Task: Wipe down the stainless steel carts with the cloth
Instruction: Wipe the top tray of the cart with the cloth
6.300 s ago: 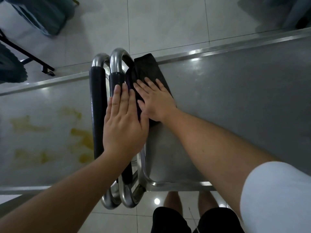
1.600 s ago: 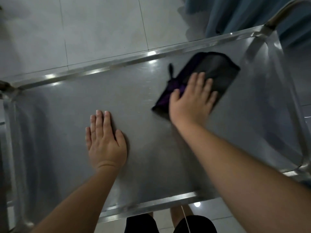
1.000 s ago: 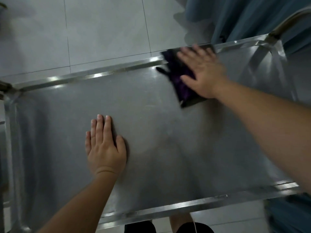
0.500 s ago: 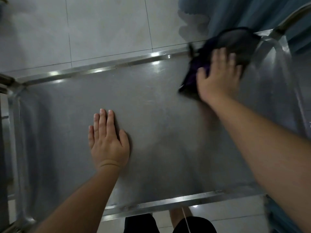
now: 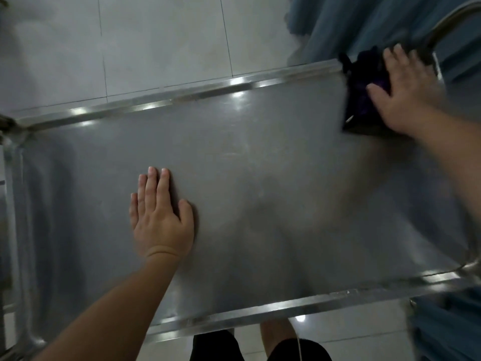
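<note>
The right hand (image 5: 406, 95) presses the dark cloth (image 5: 360, 100) flat into the cart (image 5: 234, 142) top's far corner, while the left hand (image 5: 160, 217), fingers straight, braces the cart.

You have nothing to read here: no text, label, brand, number or sign shows on any surface in view.

Pale square floor tiles (image 5: 161, 43) with thin dark grout lines lie beyond the far edge of the steel top. Blue-grey fabric (image 5: 364, 24) hangs in folds at the upper right, and more of the same colour (image 5: 447, 329) shows, blurred, at the lower right corner.
</note>
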Action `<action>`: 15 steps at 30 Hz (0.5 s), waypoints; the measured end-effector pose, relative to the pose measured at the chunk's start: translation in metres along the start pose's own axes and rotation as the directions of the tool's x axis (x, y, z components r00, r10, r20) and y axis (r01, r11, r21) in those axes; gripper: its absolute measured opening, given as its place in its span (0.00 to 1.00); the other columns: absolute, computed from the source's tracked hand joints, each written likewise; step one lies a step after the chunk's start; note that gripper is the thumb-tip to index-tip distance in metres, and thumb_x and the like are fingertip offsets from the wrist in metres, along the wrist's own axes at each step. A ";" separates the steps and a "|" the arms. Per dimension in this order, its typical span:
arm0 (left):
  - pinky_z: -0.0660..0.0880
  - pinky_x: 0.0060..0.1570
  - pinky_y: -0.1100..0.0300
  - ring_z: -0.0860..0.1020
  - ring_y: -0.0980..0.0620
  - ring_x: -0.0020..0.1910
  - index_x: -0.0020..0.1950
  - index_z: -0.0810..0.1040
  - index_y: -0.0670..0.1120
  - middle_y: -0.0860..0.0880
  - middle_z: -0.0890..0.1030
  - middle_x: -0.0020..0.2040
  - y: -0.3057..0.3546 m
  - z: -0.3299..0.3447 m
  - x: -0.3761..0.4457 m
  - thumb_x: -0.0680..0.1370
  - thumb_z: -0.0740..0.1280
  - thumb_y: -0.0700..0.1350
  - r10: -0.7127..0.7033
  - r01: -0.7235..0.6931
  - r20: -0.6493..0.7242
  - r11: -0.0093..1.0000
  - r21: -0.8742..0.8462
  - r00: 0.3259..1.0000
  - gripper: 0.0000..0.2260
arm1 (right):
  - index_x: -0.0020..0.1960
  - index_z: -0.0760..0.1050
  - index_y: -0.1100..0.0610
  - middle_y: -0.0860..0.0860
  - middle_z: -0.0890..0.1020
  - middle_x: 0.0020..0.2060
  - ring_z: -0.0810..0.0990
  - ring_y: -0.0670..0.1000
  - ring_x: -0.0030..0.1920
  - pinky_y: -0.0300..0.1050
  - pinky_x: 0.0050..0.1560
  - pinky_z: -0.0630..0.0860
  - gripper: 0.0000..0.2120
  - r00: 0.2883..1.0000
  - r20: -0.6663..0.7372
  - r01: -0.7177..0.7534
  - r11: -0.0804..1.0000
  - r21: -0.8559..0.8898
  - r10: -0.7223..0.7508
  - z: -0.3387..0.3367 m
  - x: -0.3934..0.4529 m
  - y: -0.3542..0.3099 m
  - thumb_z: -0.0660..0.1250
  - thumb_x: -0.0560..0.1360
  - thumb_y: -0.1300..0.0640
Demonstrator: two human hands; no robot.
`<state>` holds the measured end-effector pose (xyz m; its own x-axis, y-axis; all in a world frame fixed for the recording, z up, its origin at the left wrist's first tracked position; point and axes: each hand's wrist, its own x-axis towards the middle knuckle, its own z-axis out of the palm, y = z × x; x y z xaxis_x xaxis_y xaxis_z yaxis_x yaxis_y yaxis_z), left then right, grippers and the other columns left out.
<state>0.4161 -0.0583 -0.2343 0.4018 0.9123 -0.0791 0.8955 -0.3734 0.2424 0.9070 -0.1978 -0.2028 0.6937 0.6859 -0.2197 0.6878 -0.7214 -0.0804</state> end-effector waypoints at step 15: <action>0.45 0.84 0.50 0.51 0.52 0.86 0.86 0.58 0.54 0.51 0.56 0.87 0.000 -0.001 0.000 0.80 0.56 0.56 -0.011 0.011 -0.003 1.000 -0.020 1.000 0.32 | 0.86 0.49 0.49 0.47 0.51 0.86 0.48 0.54 0.85 0.59 0.83 0.47 0.36 0.999 0.005 0.039 0.999 0.002 -0.039 0.075 -0.301 0.082 0.48 0.84 0.35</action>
<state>0.4160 -0.0586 -0.2337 0.3911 0.9170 -0.0789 0.8959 -0.3597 0.2606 0.7385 -0.4711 -0.2165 0.6652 0.7132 -0.2212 0.7141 -0.6941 -0.0906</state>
